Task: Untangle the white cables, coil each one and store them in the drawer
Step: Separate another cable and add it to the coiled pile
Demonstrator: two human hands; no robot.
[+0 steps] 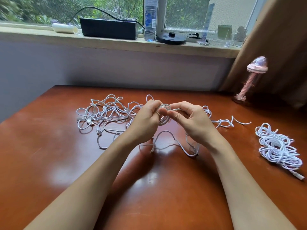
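Polished red-brown table (49,163) fills the near field, glossy and throwing back window light. Over its middle, the left hand (146,117) has its fingers curled round a small coil (166,121) of white cable, and the right hand (194,120) pinches the strand feeding it between thumb and forefinger. The slack tail (166,131) lies in loose loops on the table just nearer than the hands. Judged risks: a relaxed left grip would let the turns spring apart. The tail could also snag as it is drawn in, since the unsorted tangle (106,113) lies close on the left. At near right, the finished bundles (279,146) are loosely wound and may slide or unravel on the slick top. No drawer is in view. Farther right stands a pink jellyfish ornament (255,67) against a brown curtain (274,39). Along the far windowsill (116,44) sit a black box (108,29) and a water bottle (150,19).
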